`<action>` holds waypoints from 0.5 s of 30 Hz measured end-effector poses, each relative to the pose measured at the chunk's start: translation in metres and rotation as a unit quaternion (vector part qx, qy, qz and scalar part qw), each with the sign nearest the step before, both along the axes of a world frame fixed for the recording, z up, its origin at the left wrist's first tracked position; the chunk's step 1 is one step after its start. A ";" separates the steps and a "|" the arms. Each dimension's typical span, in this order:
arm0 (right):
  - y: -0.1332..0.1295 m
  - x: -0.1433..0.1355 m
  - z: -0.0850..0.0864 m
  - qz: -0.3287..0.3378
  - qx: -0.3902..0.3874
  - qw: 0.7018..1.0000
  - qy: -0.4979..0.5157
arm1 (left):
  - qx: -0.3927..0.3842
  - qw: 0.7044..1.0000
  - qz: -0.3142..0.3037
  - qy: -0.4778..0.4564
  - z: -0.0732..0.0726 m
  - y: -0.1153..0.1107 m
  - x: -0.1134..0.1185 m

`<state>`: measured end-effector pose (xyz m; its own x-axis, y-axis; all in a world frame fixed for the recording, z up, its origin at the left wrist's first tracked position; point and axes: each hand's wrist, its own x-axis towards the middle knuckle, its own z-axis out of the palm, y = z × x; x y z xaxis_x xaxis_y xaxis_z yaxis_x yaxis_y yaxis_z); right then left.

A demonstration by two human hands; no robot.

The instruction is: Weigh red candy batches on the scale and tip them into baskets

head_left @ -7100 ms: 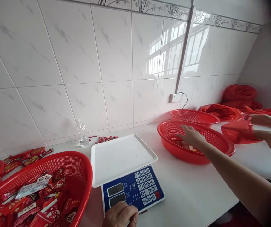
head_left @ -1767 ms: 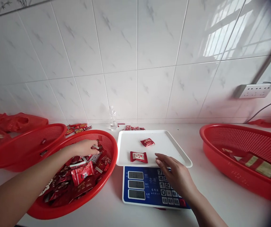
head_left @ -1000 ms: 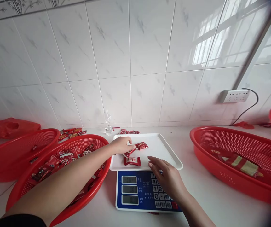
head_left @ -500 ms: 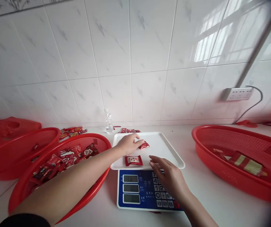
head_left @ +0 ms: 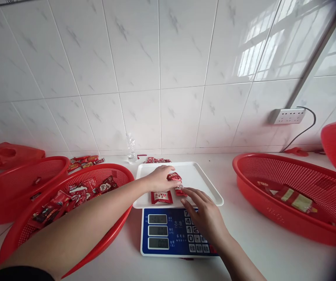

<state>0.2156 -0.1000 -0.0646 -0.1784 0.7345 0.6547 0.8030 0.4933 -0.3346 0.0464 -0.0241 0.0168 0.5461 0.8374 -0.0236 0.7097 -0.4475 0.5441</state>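
Note:
My left hand (head_left: 160, 178) is over the white weighing tray (head_left: 201, 177), its thumb and fingers closed on a small red wrapped packet (head_left: 176, 180). The packet is held tilted, with its lower end towards my right hand. My right hand (head_left: 205, 212) hovers at the tray's front edge, above the scale's keypad. Its fingertips are at the packet's lower end, thumb and fingers apart. A second red packet (head_left: 161, 197) with a pale printed centre lies flat on the tray, under my left wrist. The blue scale panel (head_left: 178, 242) has several small displays.
To the left, a red mesh basket (head_left: 121, 169) holds many red packets, beside another red basket (head_left: 53, 164). Loose packets (head_left: 86, 160) and a clear bottle (head_left: 131, 148) stand by the tiled wall. On the right are a red basket (head_left: 244, 179) and a power strip (head_left: 288, 116).
My left hand has lifted and tilted the packet, bringing it slightly towards my right hand. My right fingertips now meet its lower end. The view has shifted a little.

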 end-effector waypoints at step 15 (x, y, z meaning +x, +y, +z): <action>0.002 -0.002 -0.004 0.014 0.010 0.998 -0.061 | 0.039 0.993 0.065 0.093 -0.036 0.010 -0.019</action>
